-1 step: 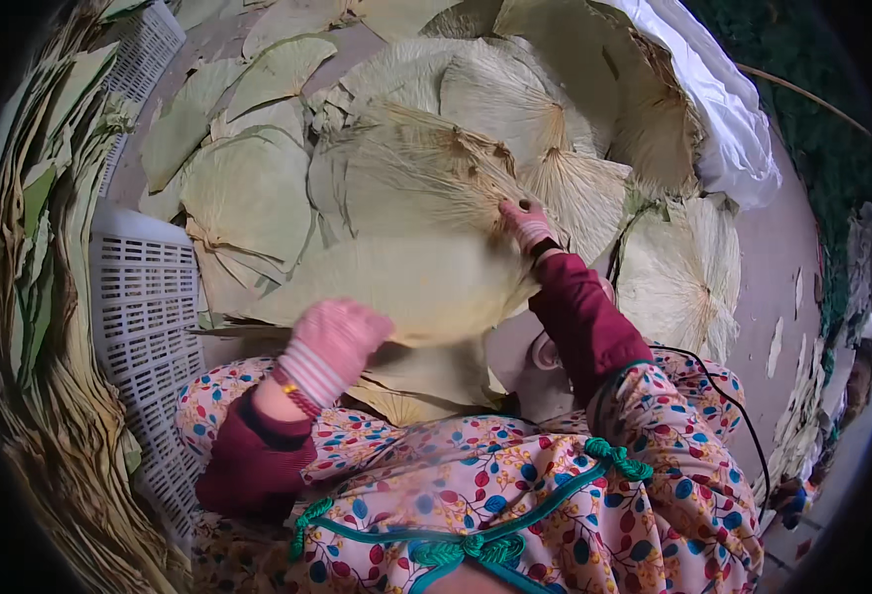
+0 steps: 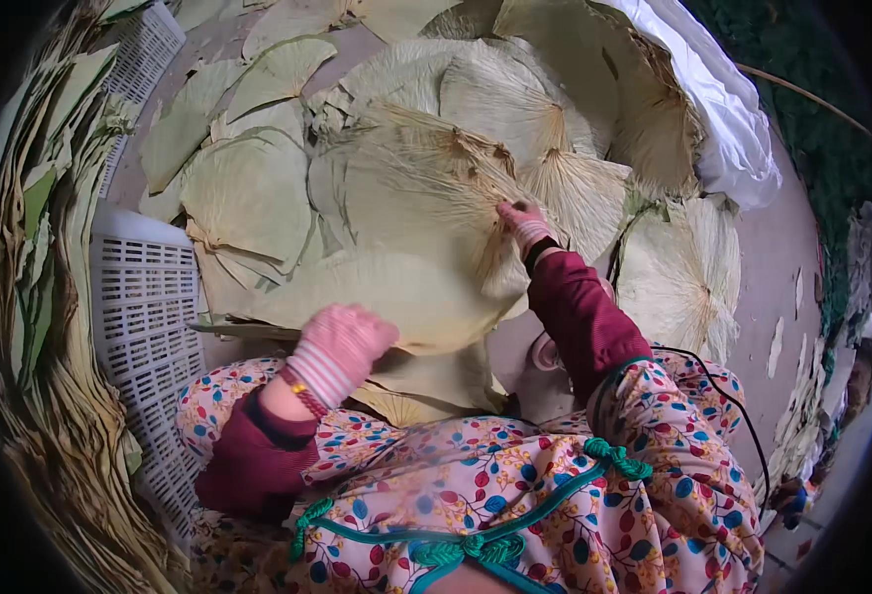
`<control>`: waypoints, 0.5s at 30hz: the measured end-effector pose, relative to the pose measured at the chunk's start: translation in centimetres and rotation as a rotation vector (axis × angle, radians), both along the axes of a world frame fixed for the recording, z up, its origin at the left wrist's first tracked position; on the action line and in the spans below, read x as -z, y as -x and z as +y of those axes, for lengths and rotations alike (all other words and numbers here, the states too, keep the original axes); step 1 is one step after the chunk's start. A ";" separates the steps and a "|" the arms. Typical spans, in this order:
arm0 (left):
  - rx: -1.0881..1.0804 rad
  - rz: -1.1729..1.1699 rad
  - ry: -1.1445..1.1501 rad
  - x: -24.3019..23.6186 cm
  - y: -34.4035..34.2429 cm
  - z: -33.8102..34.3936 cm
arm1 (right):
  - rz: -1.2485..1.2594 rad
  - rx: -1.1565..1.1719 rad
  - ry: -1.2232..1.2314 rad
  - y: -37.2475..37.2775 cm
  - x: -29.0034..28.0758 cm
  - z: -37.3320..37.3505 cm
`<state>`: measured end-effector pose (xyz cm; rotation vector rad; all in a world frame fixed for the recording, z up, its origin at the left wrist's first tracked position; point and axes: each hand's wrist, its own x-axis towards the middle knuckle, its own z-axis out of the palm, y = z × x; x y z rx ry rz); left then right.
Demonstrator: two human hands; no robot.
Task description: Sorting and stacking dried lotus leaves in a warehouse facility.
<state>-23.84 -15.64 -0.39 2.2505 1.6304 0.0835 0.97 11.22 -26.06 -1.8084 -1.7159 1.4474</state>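
A broad, pale green dried lotus leaf [image 2: 382,292] lies spread in front of me, its creased brown middle toward the right. My right hand [image 2: 525,223], in a pink striped glove, is closed on that gathered part, thumb and fingers pinching it. At the near edge of the same leaf is my left hand [image 2: 342,346], also in a pink striped glove, knuckles up and fingers curled in on the edge; its fingertips are mostly hidden. Beneath and nearer my lap, more dried leaf [image 2: 436,374] shows.
Several fan-shaped dried leaves [image 2: 243,193] overlap on the floor ahead. White plastic crates [image 2: 144,287] stand at the left, beside a tall pile of folded leaves [image 2: 50,346]. A white sack [image 2: 723,119] lies far right. A black cable [image 2: 748,421] runs past my right knee.
The near part of the leaf has shifted and smoothed, and creases now show below my right hand. My left hand has moved very slightly right; the right hand has hardly moved.
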 end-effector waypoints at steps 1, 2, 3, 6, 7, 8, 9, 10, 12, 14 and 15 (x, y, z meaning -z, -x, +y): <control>-0.010 0.039 0.041 0.4 -0.3 -0.7 | 0.019 -0.029 0.009 2.5 -2.5 -1.0; -0.009 0.065 0.075 1.0 -0.6 -1.1 | 0.152 -0.010 0.008 5.0 -5.9 -3.1; -0.001 0.060 0.071 1.1 -1.0 -0.9 | 0.274 0.034 0.000 5.8 -7.8 -5.0; -0.001 -0.093 -0.199 1.0 -1.7 -0.2 | 0.409 -0.348 -0.266 7.5 -9.5 -10.0; -0.060 -0.040 -0.223 0.4 -2.0 0.0 | 0.448 -0.464 -0.074 8.0 -12.6 -12.4; -0.114 0.013 -0.251 0.0 -2.1 0.3 | 0.531 -0.568 0.174 8.1 -14.4 -14.3; -0.116 0.044 -0.277 1.1 -1.7 -0.2 | 0.774 -0.620 0.265 8.6 -18.0 -16.4; -0.111 0.040 -0.278 1.1 -1.8 -0.2 | 0.775 -0.890 0.487 8.7 -17.2 -16.1; -0.156 0.117 0.031 1.3 -1.9 -0.3 | 0.572 -0.937 0.486 8.1 -17.4 -12.1; -0.146 0.119 -0.029 2.6 -1.5 -0.4 | 0.229 -0.638 -0.085 8.5 -14.0 -7.1; -0.082 0.048 -0.001 3.0 -1.3 -0.5 | 0.047 -0.595 -0.376 8.5 -13.4 -4.1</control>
